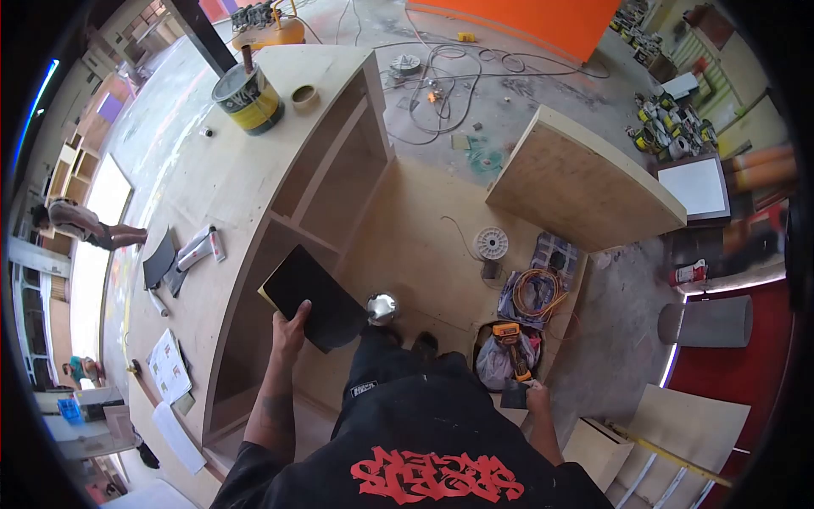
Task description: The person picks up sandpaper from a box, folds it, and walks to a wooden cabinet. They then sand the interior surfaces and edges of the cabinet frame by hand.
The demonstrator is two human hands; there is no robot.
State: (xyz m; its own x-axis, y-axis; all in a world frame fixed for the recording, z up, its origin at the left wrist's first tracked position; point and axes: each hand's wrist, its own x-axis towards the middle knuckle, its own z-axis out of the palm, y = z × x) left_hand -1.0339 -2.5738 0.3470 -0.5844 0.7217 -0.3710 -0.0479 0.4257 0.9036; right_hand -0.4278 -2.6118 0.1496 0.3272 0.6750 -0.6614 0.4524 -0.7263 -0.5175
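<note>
My left hand (294,327) grips a black rectangular sheet (314,297) by its near edge, thumb on top; a pale strip shows along its left side. On the lower right, my right hand (538,394) is closed on a small dark flat square piece (513,394), whose kind I cannot make out. A shiny round metal bowl (382,306) is just right of the black sheet. Close to my right hand, a yellow-and-black power tool (511,348) rests over a bag with plastic in it (494,369).
A curved wooden counter (203,182) carries a paint tin (246,97), a tape roll (303,95), tubes (201,246) and printed sheets (170,371). A spool (490,243) and orange cable coil (539,293) lie ahead. A wooden panel (581,182) stands right. Another person (85,222) walks far left.
</note>
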